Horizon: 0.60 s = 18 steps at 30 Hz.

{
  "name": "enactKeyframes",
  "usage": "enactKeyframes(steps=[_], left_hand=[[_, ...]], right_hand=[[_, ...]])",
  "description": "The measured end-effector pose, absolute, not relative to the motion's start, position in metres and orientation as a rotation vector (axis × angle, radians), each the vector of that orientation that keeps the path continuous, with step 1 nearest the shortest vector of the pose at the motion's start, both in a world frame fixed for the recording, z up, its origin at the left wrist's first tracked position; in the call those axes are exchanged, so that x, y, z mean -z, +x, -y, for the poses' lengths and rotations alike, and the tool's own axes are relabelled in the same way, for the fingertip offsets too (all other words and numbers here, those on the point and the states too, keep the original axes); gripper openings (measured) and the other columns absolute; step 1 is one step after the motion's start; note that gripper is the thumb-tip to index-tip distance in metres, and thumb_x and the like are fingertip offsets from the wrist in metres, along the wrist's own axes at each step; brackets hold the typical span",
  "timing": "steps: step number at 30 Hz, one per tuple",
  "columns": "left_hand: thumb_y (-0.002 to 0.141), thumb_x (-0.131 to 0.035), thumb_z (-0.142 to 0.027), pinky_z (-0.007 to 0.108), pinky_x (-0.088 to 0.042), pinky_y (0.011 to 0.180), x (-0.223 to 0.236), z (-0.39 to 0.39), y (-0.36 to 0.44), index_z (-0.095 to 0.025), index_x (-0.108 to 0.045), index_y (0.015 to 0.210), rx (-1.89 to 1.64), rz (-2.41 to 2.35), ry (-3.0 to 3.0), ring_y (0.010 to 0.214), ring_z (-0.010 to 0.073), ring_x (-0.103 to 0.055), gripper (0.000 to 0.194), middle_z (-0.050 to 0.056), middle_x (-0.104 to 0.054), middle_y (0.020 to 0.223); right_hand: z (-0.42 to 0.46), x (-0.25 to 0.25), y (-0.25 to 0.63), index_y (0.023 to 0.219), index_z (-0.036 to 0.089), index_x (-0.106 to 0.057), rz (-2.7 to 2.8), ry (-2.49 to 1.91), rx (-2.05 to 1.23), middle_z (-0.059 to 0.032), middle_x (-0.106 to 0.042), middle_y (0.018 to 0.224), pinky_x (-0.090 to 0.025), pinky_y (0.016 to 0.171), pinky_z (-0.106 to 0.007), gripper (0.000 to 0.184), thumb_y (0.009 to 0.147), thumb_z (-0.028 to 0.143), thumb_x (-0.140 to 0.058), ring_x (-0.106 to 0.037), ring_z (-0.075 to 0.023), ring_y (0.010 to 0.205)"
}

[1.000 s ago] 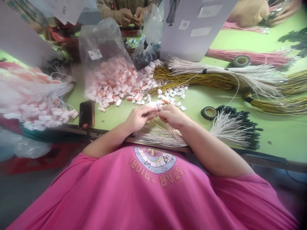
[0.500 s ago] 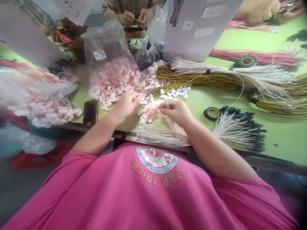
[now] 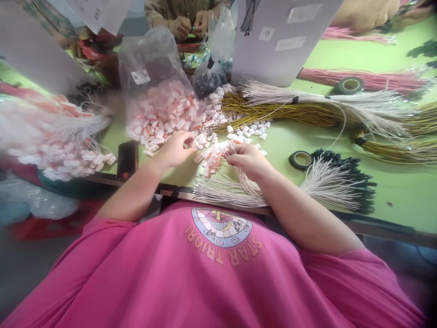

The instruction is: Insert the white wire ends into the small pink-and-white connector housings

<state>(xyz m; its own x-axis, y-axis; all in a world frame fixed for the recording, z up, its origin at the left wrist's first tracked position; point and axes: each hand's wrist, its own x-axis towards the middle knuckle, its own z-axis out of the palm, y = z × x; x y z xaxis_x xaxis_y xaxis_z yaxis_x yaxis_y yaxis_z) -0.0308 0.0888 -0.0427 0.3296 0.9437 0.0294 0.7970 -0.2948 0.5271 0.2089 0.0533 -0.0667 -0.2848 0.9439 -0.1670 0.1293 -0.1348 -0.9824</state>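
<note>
My right hand [image 3: 251, 160] is closed round a bundle of thin white wires [image 3: 248, 180]. White and orange plastic connectors [image 3: 212, 157] cluster at the wire ends beside its fingertips. My left hand [image 3: 177, 148] is to the left of that cluster, at the near edge of a heap of loose white and orange connectors [image 3: 164, 114]. Its thumb and forefinger curl toward each other in a pinch; whatever is between the tips is too small to make out. More white wires [image 3: 228, 193] lie under my right hand along the table edge.
A clear plastic bag [image 3: 150, 54] stands over the heap. White housings [image 3: 249, 131], yellow wires [image 3: 290, 111], tape rolls [image 3: 301, 160] and black-ended white wires [image 3: 331, 182] lie rightward. A phone [image 3: 127, 159] is at left. Another person's hands [image 3: 189, 26] work across the green table [image 3: 403, 196].
My left hand has drawn slightly back from the connector cluster, and a gap now shows between its thumb and forefinger. My right hand keeps its hold on the wires.
</note>
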Motion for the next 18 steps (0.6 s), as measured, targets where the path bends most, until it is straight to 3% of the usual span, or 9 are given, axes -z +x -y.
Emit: enactKeyframes(steps=[4,8,14,18], left_hand=[[0.072,-0.068,-0.021,0.025,-0.046,0.061,0.039,-0.059,-0.002,-0.019,-0.051,0.099,-0.705,-1.169,1.66,0.063,0.0104,-0.055,0.032,-0.002,-0.056,0.073],[0.075,-0.068,-0.024,0.025,-0.047,0.051,0.055,-0.052,0.014,-0.02,-0.049,0.111,-0.706,-0.866,1.278,0.052,0.0111,-0.057,0.04,-0.002,-0.058,0.066],[0.071,-0.073,-0.02,0.026,-0.053,0.058,0.061,-0.054,0.013,-0.015,-0.059,0.104,-0.756,-0.906,1.12,0.064,0.0127,-0.064,0.036,0.003,-0.064,0.078],[0.074,-0.072,-0.018,0.028,-0.055,0.063,0.059,-0.052,0.015,-0.012,-0.059,0.098,-0.787,-0.967,1.078,0.065,0.0127,-0.065,0.028,0.003,-0.064,0.077]], right_hand=[[-0.049,0.059,0.204,0.057,0.017,-0.051,1.531,-1.321,-1.372,0.005,-0.041,0.053,-0.026,0.052,-0.026,0.009,0.065,0.019,-0.054,-0.035,-0.0074,0.052],[-0.047,0.057,0.202,0.056,0.017,-0.053,1.603,-1.364,-1.196,0.0055,-0.039,0.052,-0.029,0.054,-0.026,0.016,0.068,0.026,-0.057,-0.034,-0.008,0.054],[-0.048,0.064,0.201,0.064,0.015,-0.064,1.471,-1.271,-1.41,-0.0033,-0.062,0.068,-0.041,0.058,-0.027,0.011,0.069,0.023,-0.058,-0.052,-0.0111,0.059],[-0.046,0.063,0.2,0.059,0.015,-0.059,1.5,-1.331,-1.359,-0.0011,-0.057,0.058,-0.038,0.054,-0.027,0.018,0.072,0.027,-0.057,-0.048,-0.0096,0.052]])
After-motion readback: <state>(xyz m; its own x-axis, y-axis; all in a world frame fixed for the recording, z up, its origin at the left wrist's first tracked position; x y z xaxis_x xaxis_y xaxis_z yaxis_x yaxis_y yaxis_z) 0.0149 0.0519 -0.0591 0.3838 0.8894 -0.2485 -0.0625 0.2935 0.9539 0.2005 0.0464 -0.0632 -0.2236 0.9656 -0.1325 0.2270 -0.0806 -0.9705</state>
